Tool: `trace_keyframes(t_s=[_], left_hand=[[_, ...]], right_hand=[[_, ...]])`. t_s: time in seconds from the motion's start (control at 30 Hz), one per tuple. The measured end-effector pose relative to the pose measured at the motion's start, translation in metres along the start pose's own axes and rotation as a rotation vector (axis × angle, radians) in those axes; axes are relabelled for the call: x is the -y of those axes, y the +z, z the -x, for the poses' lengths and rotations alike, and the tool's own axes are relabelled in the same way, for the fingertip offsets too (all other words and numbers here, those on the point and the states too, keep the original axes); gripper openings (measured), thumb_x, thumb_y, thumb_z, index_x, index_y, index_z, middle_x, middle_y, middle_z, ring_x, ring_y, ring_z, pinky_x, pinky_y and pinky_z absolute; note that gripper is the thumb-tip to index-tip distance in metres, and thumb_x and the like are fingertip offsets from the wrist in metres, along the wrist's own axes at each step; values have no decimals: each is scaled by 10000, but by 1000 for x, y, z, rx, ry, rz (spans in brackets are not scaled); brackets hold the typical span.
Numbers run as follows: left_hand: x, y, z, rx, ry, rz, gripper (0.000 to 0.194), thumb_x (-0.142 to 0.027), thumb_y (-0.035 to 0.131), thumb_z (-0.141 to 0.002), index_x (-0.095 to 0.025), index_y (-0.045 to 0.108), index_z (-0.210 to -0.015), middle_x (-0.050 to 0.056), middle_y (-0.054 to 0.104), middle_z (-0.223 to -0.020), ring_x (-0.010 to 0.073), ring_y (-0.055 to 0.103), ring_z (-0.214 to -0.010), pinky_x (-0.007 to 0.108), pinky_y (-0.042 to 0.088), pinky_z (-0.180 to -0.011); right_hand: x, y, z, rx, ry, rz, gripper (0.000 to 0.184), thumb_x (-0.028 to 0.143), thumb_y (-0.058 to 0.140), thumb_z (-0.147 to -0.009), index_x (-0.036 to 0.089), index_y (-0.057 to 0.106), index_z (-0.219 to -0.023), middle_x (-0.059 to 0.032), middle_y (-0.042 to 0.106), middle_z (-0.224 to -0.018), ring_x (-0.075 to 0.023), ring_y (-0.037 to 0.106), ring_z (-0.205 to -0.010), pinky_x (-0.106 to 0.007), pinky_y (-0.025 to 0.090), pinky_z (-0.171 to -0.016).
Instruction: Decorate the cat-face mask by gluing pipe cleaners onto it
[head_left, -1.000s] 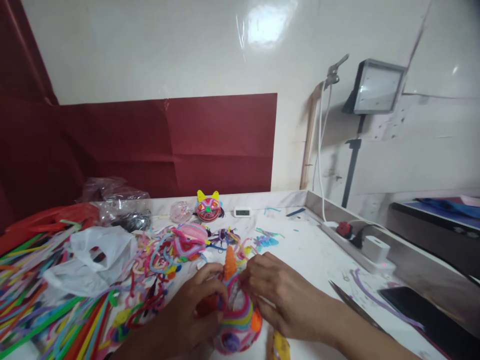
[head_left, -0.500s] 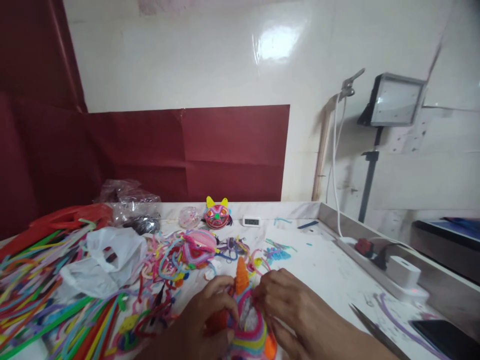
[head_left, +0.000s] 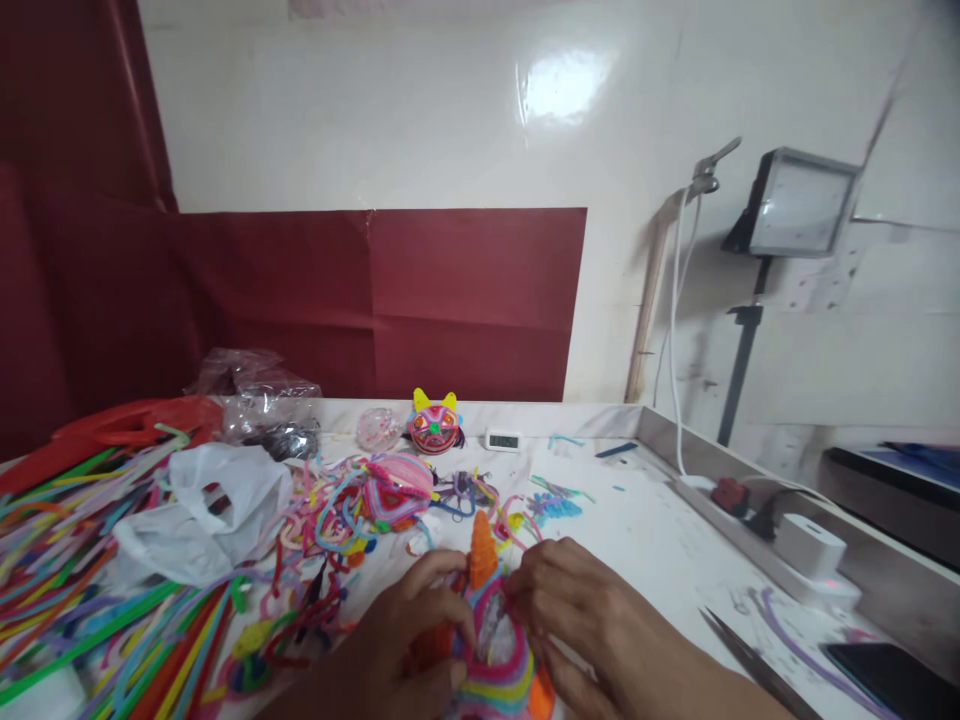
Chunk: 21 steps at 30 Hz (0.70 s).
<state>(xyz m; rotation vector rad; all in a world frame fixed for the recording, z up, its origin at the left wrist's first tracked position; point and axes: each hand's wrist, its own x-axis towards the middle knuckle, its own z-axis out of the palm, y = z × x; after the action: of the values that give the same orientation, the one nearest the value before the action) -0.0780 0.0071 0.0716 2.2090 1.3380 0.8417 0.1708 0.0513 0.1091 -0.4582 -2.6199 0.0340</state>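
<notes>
A striped pipe-cleaner figure (head_left: 496, 645) with an orange horn (head_left: 482, 549) stands at the bottom middle of the white table (head_left: 660, 540). My left hand (head_left: 409, 630) is curled round its left side, fingertips pinching near the base of the horn. My right hand (head_left: 577, 605) grips its right side, fingers bent against the top. The figure's lower part runs out of the picture.
Several loose pipe cleaners (head_left: 82, 590) lie heaped at the left with a white plastic bag (head_left: 202, 510). Coiled pieces (head_left: 390, 490), a small cat-face figure (head_left: 434, 424) and a small clock (head_left: 502, 440) sit further back. Scissors (head_left: 750, 660), a phone (head_left: 900, 680) and a power strip (head_left: 757, 540) lie at the right.
The view has tilted up and to the left, so hands and figure sit lower in the picture. Both hands keep their hold on the figure; fingers shifted only slightly.
</notes>
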Motion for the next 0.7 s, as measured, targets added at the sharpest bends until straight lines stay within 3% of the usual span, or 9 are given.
trace_keyframes(t_s=[0.27,0.5,0.7], left_hand=[[8,3,3,25,-15,20,236,-168,637,-834,-298,661,-1030,-17,440,-1524,242,365,-1441,318,327,-1166],[0,0,-2,-31,152,-31,207,-165,623,-826,-282,640,-997,-6,532,-1421,232,524,-1308,246,437,-1062],[3,3,2,-25,114,-63,277,-107,600,-795,-301,654,-985,-29,498,-1451,238,557,-1265,252,486,-1002]], right_hand=[[0,1,1,20,26,-55,172,58,469,-912,165,596,-869,-73,651,-888,-214,527,-842,-364,444,-795],[-1,4,4,14,28,-86,176,87,456,-930,174,609,-945,-76,659,-920,-223,532,-874,-378,445,-826],[0,4,1,-25,18,-88,178,72,447,-908,176,583,-859,-79,664,-893,-218,539,-849,-371,444,-806]])
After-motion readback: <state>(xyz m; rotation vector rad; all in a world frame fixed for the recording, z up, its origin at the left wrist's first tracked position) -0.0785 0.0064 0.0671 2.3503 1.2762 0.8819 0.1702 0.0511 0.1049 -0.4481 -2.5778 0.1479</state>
